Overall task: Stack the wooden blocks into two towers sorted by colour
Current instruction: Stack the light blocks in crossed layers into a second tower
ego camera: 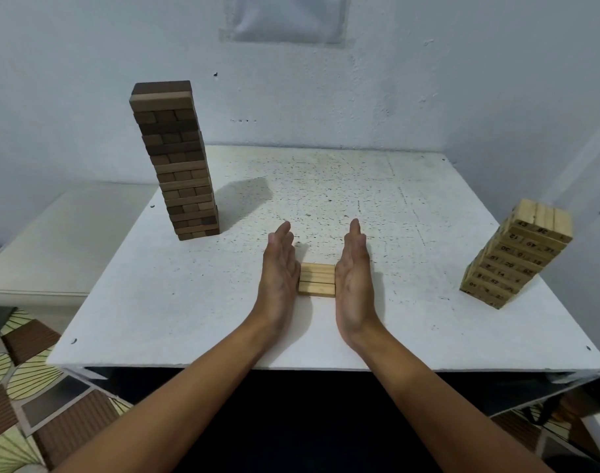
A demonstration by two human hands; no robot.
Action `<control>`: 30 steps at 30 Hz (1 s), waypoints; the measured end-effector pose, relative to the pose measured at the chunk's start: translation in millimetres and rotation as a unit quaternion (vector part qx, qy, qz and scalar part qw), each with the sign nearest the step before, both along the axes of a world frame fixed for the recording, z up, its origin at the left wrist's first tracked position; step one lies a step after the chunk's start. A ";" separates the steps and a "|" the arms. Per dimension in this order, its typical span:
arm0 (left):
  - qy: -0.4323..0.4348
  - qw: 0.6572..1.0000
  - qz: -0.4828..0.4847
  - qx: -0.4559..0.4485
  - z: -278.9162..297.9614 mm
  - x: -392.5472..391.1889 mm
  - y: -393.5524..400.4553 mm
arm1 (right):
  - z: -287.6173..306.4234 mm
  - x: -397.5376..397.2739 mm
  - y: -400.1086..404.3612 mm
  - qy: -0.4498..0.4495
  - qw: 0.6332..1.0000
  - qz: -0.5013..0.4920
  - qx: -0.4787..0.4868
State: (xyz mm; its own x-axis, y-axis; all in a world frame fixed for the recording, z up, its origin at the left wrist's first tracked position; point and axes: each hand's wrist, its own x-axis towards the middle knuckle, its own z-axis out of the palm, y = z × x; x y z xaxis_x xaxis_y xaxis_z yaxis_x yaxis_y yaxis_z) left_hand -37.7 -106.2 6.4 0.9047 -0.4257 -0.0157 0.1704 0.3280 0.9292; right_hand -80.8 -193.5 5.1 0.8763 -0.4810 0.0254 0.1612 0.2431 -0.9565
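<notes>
my left hand (280,268) and right hand (353,269) stand on edge, palms facing each other. fingers straight, pointing far. both forearms reach in from the near side.

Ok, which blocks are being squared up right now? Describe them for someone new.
On the white speckled table, look near the front edge, between the left hand and right hand. The small low stack of pale wooden blocks sits there, unlike the tall dark brown tower and numbered pale tower.

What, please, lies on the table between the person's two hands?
In the head view, a small stack of light wooden blocks sits between the left hand and right hand, whose flat palms press its two ends.
</notes>
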 end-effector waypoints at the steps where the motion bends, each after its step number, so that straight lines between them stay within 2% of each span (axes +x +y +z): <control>1: -0.026 0.999 -0.002 0.027 -0.6 2.7 3.2 | 1.9 -0.4 -2.3 0.006 1.000 -0.001 -0.009; 3: -0.131 0.984 -0.015 0.123 -2.7 12.0 13.8 | 5.5 -2.4 -12.1 0.039 0.997 0.001 -0.059; 6: -0.289 0.908 -0.081 0.291 -4.2 31.4 33.9 | 4.9 -8.4 -37.5 0.080 0.968 0.043 -0.236; 8: -0.333 0.864 -0.128 0.355 -4.5 42.9 43.4 | 5.4 -13.8 -53.6 0.113 0.922 0.110 -0.354; 11: -0.336 0.843 -0.159 0.389 -6.1 51.0 48.0 | 7.0 -18.0 -68.6 0.152 0.856 0.175 -0.463; 13: -0.341 0.836 -0.157 0.401 -6.4 54.0 46.9 | 7.1 -18.0 -71.6 0.168 0.844 0.186 -0.475; 30: -0.352 0.837 -0.141 0.396 -11.3 64.2 43.2 | 0.5 -11.9 -73.1 0.143 0.848 0.169 -0.482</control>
State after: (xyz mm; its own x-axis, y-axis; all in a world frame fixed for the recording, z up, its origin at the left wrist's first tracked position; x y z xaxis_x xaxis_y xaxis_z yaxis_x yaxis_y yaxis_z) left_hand 26.5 -63.0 -4.9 0.6745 -0.7313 0.1009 -0.5425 -0.3983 0.7396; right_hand -92.7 -266.6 5.6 0.9966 -0.0785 0.0265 -0.0349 -0.6875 -0.7253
